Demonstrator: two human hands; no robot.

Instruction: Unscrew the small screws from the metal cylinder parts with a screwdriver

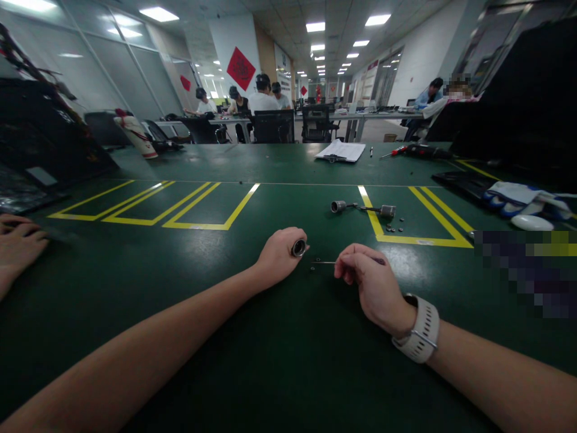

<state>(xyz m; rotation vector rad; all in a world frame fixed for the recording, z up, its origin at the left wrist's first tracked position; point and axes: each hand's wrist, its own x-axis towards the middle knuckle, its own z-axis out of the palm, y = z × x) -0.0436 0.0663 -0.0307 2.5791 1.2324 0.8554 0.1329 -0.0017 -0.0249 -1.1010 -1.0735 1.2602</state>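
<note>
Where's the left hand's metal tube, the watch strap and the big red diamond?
Metal tube (298, 247), head view: its open end.
Watch strap (424, 325), head view: its outer side.
Big red diamond (240, 69), head view: its centre.

Head cam, fwd/dn over tbl (279, 349)

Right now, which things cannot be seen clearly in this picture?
All in the head view:
Metal cylinder: most of its body, hidden by the left hand.
Thin tool: much of its handle, covered by the right hand.
Small parts near its tip: too tiny to identify.
Another person's hand: cut off by the left edge.
</note>
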